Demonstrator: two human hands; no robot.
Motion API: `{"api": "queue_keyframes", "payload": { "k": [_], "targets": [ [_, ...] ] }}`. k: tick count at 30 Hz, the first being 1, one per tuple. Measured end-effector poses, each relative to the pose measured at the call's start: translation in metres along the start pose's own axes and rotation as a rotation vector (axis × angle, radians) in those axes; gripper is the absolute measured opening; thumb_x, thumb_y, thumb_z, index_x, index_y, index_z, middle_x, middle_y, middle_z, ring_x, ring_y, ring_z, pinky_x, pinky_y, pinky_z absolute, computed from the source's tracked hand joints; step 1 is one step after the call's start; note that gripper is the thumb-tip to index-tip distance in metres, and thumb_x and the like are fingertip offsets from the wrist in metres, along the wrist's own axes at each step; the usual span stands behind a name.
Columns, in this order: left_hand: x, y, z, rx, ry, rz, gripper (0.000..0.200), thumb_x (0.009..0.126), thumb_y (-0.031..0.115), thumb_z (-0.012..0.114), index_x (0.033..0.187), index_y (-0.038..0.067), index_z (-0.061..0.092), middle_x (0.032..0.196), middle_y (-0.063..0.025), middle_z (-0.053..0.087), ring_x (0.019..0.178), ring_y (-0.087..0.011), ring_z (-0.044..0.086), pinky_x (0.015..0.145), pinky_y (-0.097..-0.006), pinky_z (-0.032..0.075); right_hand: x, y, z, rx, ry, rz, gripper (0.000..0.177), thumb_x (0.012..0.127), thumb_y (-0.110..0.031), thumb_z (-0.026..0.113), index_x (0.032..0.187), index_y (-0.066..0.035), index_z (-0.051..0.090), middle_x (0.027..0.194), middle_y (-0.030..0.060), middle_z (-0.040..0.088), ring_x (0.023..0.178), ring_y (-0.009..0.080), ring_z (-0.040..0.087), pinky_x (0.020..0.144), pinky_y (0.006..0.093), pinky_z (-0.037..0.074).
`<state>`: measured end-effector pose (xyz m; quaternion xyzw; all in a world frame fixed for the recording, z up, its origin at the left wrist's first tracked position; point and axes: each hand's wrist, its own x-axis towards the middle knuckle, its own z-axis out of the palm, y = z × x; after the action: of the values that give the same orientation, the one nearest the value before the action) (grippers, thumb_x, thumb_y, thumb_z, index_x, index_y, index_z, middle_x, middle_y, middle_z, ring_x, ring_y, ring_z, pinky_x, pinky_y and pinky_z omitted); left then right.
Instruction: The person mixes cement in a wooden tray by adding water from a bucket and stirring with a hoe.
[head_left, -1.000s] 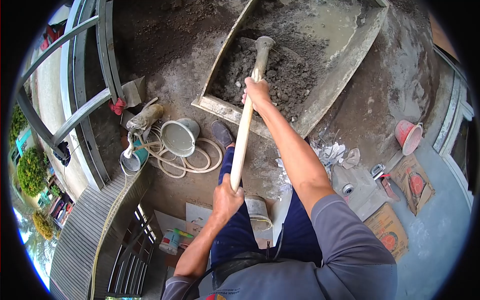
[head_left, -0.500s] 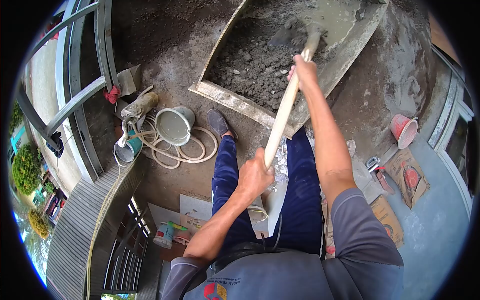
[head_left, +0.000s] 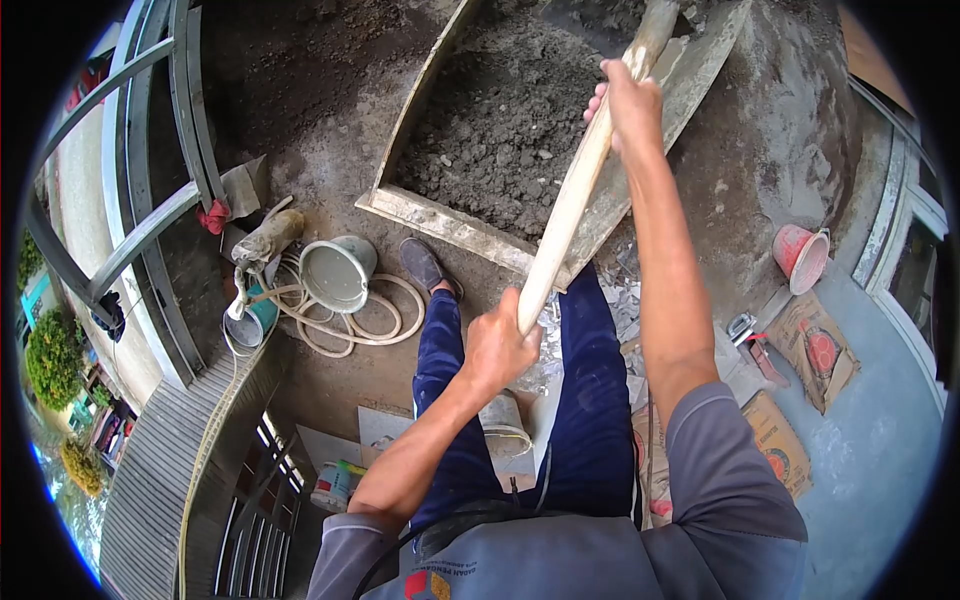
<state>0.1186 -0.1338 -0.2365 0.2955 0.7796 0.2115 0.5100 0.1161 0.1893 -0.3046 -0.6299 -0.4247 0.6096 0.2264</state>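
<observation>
A hoe [head_left: 572, 215] with a pale wooden handle slants up across the view. My left hand [head_left: 500, 345] is wrapped round the handle's lower end, near my thighs. Farther up, my right hand [head_left: 632, 105] grips the same handle. The hoe's head is at the top edge, mostly cut off. Beneath it lies a wooden mixing trough [head_left: 450, 222] with grey, lumpy wet mortar [head_left: 490, 150] inside. The lower part of the handle crosses over the trough's near corner.
To the left stand a bucket of grey water [head_left: 338, 275], a coiled hose [head_left: 385, 335] and a teal bucket [head_left: 258, 318]. A red bucket [head_left: 800, 258] and paper cement sacks [head_left: 812, 350] are on the right. Another bucket [head_left: 505, 425] sits between my legs. Metal railing [head_left: 150, 225] stands far left.
Both hands still hold the hoe. My right hand has moved up and slightly right, and the hoe's head has shifted away toward the top edge. The view has shifted slightly.
</observation>
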Motion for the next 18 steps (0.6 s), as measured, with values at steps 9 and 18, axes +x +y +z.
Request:
{"api": "queue_keyframes", "payload": {
  "k": [9, 18],
  "targets": [
    [-0.006, -0.039, -0.015, -0.007, -0.006, -0.220, 0.033, 0.083, 0.012, 0.072, 0.105, 0.000, 0.051, 0.083, -0.0319, 0.068, 0.086, -0.0513, 0.068, 0.078, -0.0551, 0.056, 0.027, 0.161, 0.066, -0.016, -0.041, 0.384, 0.025, 0.092, -0.014, 0.062, 0.104, 0.005, 0.051, 0.068, 0.0102, 0.056, 0.046, 0.0199, 0.057, 0.039, 0.0383, 0.052],
    [-0.031, -0.022, -0.021, -0.042, -0.022, -0.134, 0.030, 0.081, 0.010, 0.070, 0.103, 0.000, 0.053, 0.080, -0.0322, 0.066, 0.082, -0.0507, 0.069, 0.070, -0.0542, 0.055, -0.025, 0.030, 0.033, 0.050, -0.057, 0.157, 0.034, 0.091, -0.013, 0.059, 0.112, 0.008, 0.043, 0.072, 0.0096, 0.055, 0.050, 0.0160, 0.056, 0.044, 0.0331, 0.054]
  ]
}}
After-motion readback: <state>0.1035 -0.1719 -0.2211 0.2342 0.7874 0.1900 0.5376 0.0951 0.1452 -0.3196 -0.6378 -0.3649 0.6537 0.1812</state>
